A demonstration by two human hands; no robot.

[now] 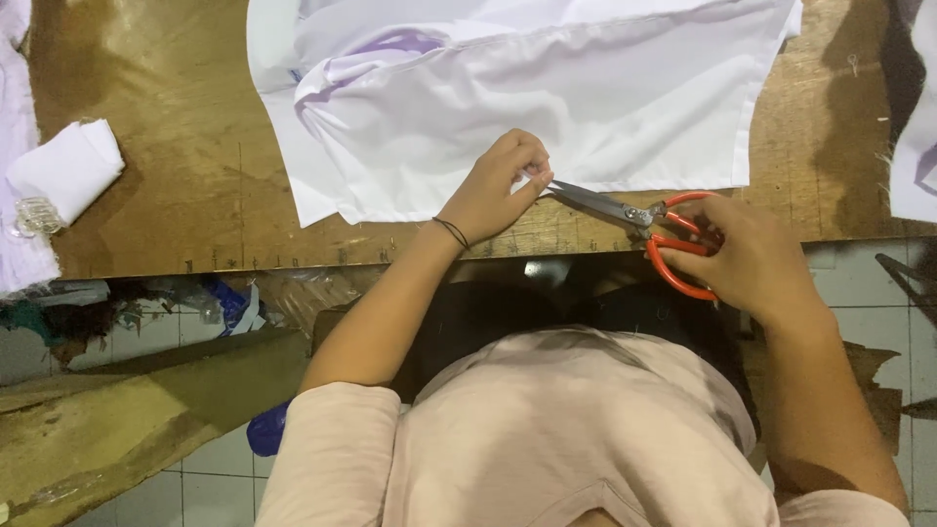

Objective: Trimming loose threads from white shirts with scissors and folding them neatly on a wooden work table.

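The left hand [498,185] pinches the near edge of the white fabric [547,107], which lies spread on the wooden table [185,185]. The right hand [752,256] grips the orange-handled scissors [639,220], fingers through the loops, blade tips meeting the pinched edge.
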